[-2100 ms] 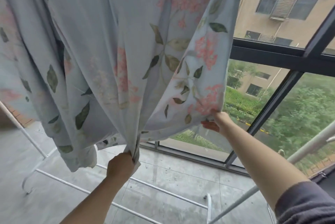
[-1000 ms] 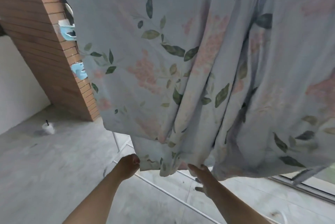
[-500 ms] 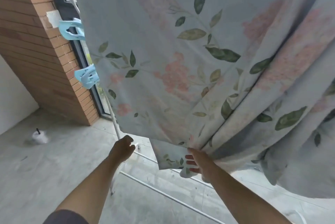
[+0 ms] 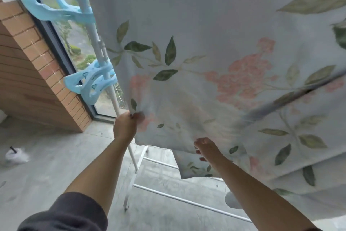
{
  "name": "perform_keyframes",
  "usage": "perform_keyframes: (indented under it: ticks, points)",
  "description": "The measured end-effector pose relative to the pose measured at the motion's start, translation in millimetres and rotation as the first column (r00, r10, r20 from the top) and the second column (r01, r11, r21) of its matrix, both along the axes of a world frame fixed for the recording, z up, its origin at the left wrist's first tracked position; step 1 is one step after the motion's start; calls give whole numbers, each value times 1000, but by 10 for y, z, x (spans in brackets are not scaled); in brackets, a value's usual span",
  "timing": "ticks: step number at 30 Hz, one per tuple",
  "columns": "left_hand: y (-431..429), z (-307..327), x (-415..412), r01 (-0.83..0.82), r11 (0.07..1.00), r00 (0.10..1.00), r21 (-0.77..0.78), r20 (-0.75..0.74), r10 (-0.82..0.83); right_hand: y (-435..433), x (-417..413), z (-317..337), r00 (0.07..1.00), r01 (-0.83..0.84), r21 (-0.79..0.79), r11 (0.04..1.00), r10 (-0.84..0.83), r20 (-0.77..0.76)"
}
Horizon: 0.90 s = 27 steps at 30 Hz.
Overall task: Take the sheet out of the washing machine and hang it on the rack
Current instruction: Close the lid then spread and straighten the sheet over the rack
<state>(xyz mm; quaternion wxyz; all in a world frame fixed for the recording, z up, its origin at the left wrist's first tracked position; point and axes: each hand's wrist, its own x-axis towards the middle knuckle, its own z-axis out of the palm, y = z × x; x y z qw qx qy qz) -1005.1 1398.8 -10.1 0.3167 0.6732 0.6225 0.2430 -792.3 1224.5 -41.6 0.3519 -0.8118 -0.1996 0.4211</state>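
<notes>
Below rack pole [image 4: 112, 97]: L hand [image 4: 125, 126] pinches sheet [image 4: 206, 62] edge, R hand [image 4: 206, 148] grips hem w/ curled fingers, prob. to spread folds flat.

Both arms raised; left hand [image 4: 125, 125] pinched closed, right hand [image 4: 206, 148] fingers curled (grip unclear).

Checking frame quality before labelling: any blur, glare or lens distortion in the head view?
Head view: soft daylight, no glare; the sheet is backlit and pale, its right folds smeared. Wide-angle bending bows the rack pole. Left hand fairly sharp, right hand slightly blurred.
</notes>
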Motion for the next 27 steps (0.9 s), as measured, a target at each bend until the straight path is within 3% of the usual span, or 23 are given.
perform_keyframes:
  ticks: [5,10,13,16,20,23,27]
  points:
    - [-311,-527,58,97,995,986,-31,-131,-100,60,194,-283,980,-75,-35,997,80,179]
    - [-684,-1202,62,176,971,918,-164,-328,-222,-165,306,-655,984,-25,-191,981,58,170]
    - [-839,-1459,48,160,958,860,-237,-443,-253,-335,311,-852,983,-8,-143,990,34,182]
    - [-889,-1537,11,83,958,857,-275,-470,-209,-505,285,-899,979,-12,-118,993,35,201]
    - [-906,-1363,-126,44,942,927,-334,-337,-163,-646,258,-713,968,-66,-94,993,87,236]
    - [-927,-925,-180,124,948,967,-294,-177,-181,-687,251,-403,966,-78,-90,993,98,241]
    - [-954,-48,-153,151,952,968,-266,235,-88,-713,217,213,969,-74,-94,993,94,229]
